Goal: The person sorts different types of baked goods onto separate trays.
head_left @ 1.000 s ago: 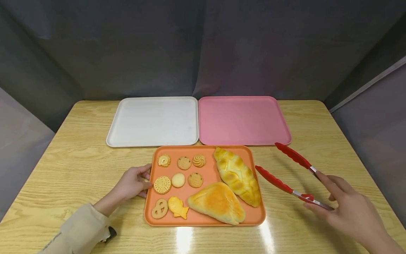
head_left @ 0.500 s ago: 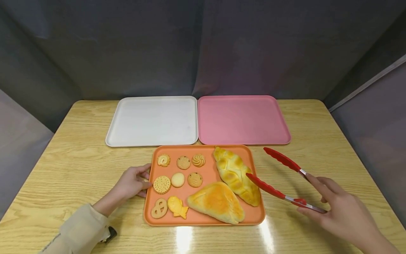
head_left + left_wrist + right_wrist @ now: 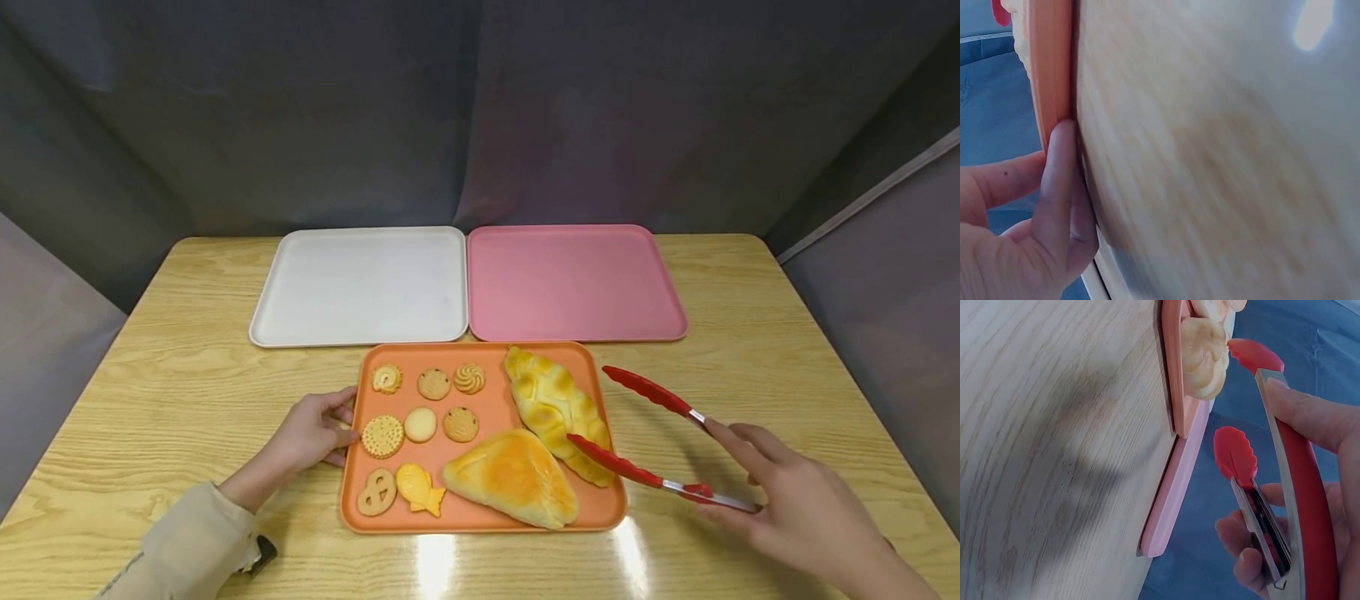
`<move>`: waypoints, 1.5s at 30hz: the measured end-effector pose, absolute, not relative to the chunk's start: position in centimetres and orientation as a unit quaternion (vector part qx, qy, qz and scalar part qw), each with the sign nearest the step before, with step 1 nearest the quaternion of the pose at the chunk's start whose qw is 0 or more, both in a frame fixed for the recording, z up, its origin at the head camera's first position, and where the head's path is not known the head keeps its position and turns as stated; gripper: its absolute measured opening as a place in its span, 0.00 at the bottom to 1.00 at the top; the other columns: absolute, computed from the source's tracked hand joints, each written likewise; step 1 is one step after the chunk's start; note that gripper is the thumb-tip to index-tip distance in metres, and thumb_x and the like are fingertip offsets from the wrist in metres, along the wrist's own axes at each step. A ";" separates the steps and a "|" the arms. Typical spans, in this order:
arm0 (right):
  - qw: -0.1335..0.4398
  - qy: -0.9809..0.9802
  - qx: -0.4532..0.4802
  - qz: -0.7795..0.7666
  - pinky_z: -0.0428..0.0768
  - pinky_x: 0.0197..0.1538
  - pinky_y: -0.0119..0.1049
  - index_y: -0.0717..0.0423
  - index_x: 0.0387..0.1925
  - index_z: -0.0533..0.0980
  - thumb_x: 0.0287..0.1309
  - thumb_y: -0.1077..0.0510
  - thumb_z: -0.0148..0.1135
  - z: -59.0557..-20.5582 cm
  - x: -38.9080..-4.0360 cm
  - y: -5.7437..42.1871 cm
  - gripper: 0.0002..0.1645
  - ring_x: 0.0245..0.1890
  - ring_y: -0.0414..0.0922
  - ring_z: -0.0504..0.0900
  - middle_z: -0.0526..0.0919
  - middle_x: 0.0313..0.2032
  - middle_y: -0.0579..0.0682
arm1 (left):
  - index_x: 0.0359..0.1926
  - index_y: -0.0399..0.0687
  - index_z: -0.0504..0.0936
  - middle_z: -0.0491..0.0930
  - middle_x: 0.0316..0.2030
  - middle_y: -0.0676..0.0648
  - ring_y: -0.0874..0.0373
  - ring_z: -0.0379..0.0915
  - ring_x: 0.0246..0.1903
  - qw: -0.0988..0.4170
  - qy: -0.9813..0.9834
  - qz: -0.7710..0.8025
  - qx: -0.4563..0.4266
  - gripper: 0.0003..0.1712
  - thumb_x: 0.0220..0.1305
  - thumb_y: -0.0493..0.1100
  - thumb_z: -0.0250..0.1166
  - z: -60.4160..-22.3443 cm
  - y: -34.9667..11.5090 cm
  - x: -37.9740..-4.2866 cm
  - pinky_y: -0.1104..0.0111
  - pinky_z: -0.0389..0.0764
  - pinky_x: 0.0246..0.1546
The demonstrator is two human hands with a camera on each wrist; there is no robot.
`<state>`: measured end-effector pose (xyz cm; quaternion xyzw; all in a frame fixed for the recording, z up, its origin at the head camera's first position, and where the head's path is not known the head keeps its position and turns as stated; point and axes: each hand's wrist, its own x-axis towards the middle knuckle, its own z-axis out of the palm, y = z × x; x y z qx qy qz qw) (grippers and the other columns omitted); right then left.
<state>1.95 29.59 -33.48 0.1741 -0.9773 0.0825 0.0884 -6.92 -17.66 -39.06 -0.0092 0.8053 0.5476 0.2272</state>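
My left hand (image 3: 318,429) grips the left edge of an orange tray (image 3: 497,404); in the left wrist view its fingertips meet the tray's rim (image 3: 1054,69). My right hand (image 3: 795,500) holds red-tipped metal tongs (image 3: 648,390), their arms spread with nothing between them. The lower tip overlaps the braided bread (image 3: 551,396) on the tray's right side in the head view, while the upper tip is right of the tray. A triangular bread (image 3: 513,479) lies at the front. Several biscuits fill the left part, including a pretzel-shaped one (image 3: 377,492) and a fish-shaped one (image 3: 420,489).
Behind the orange tray, a white tray (image 3: 363,287) and a pink tray (image 3: 573,283) stand side by side with nothing on them. All three are on a wooden table (image 3: 165,358). Dark cloth (image 3: 465,117) hangs along the table's back edge.
My right hand has moved left with the tongs, bringing their lower tip from beside the orange tray to over the braided bread. The left hand and the trays stay put.
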 end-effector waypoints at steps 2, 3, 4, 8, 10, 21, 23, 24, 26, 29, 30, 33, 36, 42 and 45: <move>0.083 -0.978 0.175 0.082 0.63 0.15 0.27 0.53 0.56 0.71 0.21 0.47 0.78 -33.5 2.0 29.5 0.51 0.19 0.32 0.68 0.75 0.41 0.47 | 0.66 0.30 0.54 0.67 0.36 0.38 0.53 0.75 0.22 0.228 0.804 0.549 -0.011 0.37 0.55 0.24 0.57 -39.0 -17.7 -6.9 0.59 0.82 0.18; 0.083 -0.977 0.179 0.082 0.63 0.15 0.27 0.54 0.56 0.71 0.21 0.46 0.78 -33.5 2.0 29.4 0.51 0.19 0.32 0.68 0.75 0.41 0.47 | 0.66 0.30 0.53 0.67 0.36 0.38 0.53 0.75 0.22 0.228 0.803 0.550 -0.011 0.37 0.55 0.24 0.57 -39.0 -17.7 -7.0 0.59 0.82 0.18; 0.082 -0.976 0.182 0.081 0.64 0.15 0.28 0.54 0.56 0.72 0.21 0.45 0.78 -33.5 2.0 29.4 0.51 0.18 0.32 0.67 0.75 0.41 0.47 | 0.66 0.30 0.53 0.67 0.36 0.38 0.53 0.75 0.22 0.229 0.803 0.550 -0.012 0.37 0.55 0.24 0.57 -39.0 -17.7 -7.0 0.59 0.82 0.18; 0.087 -0.973 0.200 0.079 0.67 0.17 0.30 0.55 0.55 0.72 0.22 0.43 0.77 -33.6 2.0 29.1 0.51 0.19 0.33 0.67 0.75 0.40 0.47 | 0.66 0.30 0.53 0.67 0.36 0.37 0.52 0.75 0.22 0.228 0.803 0.551 -0.009 0.37 0.56 0.24 0.57 -39.0 -17.7 -7.0 0.59 0.82 0.18; 0.090 -0.972 0.205 0.077 0.69 0.17 0.32 0.55 0.55 0.72 0.23 0.42 0.77 -33.7 2.0 29.0 0.51 0.20 0.35 0.69 0.75 0.40 0.46 | 0.66 0.30 0.53 0.68 0.36 0.37 0.52 0.75 0.22 0.227 0.804 0.549 -0.007 0.37 0.56 0.24 0.57 -39.1 -17.7 -7.0 0.59 0.82 0.18; 0.101 -0.969 0.215 0.073 0.70 0.16 0.33 0.57 0.54 0.73 0.22 0.39 0.76 -34.0 2.0 28.7 0.51 0.22 0.38 0.72 0.75 0.39 0.46 | 0.66 0.29 0.54 0.68 0.36 0.37 0.52 0.76 0.21 0.224 0.807 0.546 -0.007 0.37 0.55 0.24 0.56 -39.3 -17.8 -7.0 0.60 0.82 0.19; 0.100 -0.970 0.212 0.071 0.70 0.16 0.34 0.57 0.53 0.73 0.22 0.37 0.75 -34.0 2.1 28.7 0.51 0.22 0.37 0.72 0.75 0.38 0.45 | 0.66 0.29 0.54 0.68 0.36 0.37 0.52 0.76 0.21 0.224 0.808 0.545 -0.008 0.37 0.55 0.24 0.56 -39.4 -17.8 -7.1 0.60 0.82 0.19; 0.098 -0.970 0.209 0.070 0.70 0.16 0.34 0.57 0.52 0.74 0.22 0.36 0.75 -34.0 2.1 28.6 0.51 0.21 0.37 0.71 0.75 0.38 0.45 | 0.66 0.30 0.54 0.68 0.36 0.37 0.52 0.76 0.21 0.224 0.808 0.545 -0.010 0.37 0.55 0.24 0.56 -39.4 -17.8 -7.1 0.60 0.82 0.19; 0.093 -0.972 0.203 0.070 0.70 0.16 0.35 0.57 0.52 0.74 0.23 0.35 0.74 -34.1 2.1 28.5 0.51 0.22 0.38 0.71 0.75 0.38 0.46 | 0.66 0.30 0.54 0.68 0.36 0.37 0.51 0.76 0.21 0.224 0.807 0.546 -0.011 0.37 0.55 0.24 0.56 -39.3 -17.7 -7.1 0.60 0.82 0.19; 0.086 -0.975 0.194 0.069 0.70 0.17 0.36 0.58 0.52 0.74 0.23 0.35 0.75 -34.1 2.2 28.2 0.51 0.22 0.40 0.72 0.75 0.39 0.48 | 0.66 0.30 0.54 0.68 0.36 0.37 0.51 0.76 0.21 0.224 0.807 0.547 -0.011 0.37 0.55 0.23 0.56 -39.3 -17.7 -7.0 0.60 0.82 0.19; 0.084 -0.975 0.193 0.069 0.70 0.17 0.36 0.59 0.52 0.74 0.23 0.35 0.75 -34.2 2.2 28.1 0.51 0.22 0.40 0.72 0.75 0.39 0.48 | 0.66 0.30 0.54 0.68 0.36 0.37 0.51 0.76 0.21 0.224 0.806 0.547 -0.011 0.37 0.55 0.23 0.56 -39.3 -17.7 -7.0 0.59 0.82 0.19; 0.087 -0.975 0.196 0.067 0.70 0.16 0.36 0.59 0.52 0.73 0.23 0.37 0.75 -34.1 2.1 28.1 0.51 0.23 0.41 0.73 0.75 0.39 0.49 | 0.66 0.31 0.55 0.68 0.36 0.37 0.52 0.76 0.21 0.224 0.806 0.547 -0.012 0.37 0.55 0.23 0.56 -39.3 -17.7 -7.0 0.60 0.82 0.18; 0.093 -0.974 0.200 0.060 0.70 0.15 0.36 0.59 0.52 0.73 0.23 0.37 0.75 -33.9 2.0 28.3 0.51 0.23 0.42 0.73 0.74 0.39 0.49 | 0.66 0.30 0.54 0.68 0.36 0.37 0.51 0.76 0.21 0.225 0.804 0.550 -0.012 0.37 0.55 0.23 0.56 -39.4 -17.7 -7.1 0.60 0.82 0.19; 0.078 -0.978 0.187 0.052 0.67 0.15 0.34 0.58 0.53 0.73 0.23 0.38 0.75 -33.5 1.9 28.3 0.51 0.22 0.39 0.71 0.74 0.39 0.49 | 0.66 0.30 0.55 0.68 0.36 0.37 0.51 0.76 0.21 0.224 0.807 0.547 -0.013 0.37 0.55 0.23 0.56 -39.3 -17.6 -7.1 0.60 0.82 0.19; 0.067 -0.980 0.178 0.054 0.66 0.15 0.33 0.57 0.54 0.73 0.23 0.37 0.75 -33.6 1.9 28.1 0.51 0.21 0.38 0.69 0.74 0.39 0.48 | 0.66 0.30 0.54 0.68 0.36 0.37 0.52 0.76 0.21 0.222 0.810 0.543 -0.013 0.37 0.55 0.23 0.56 -39.2 -17.6 -7.0 0.60 0.82 0.19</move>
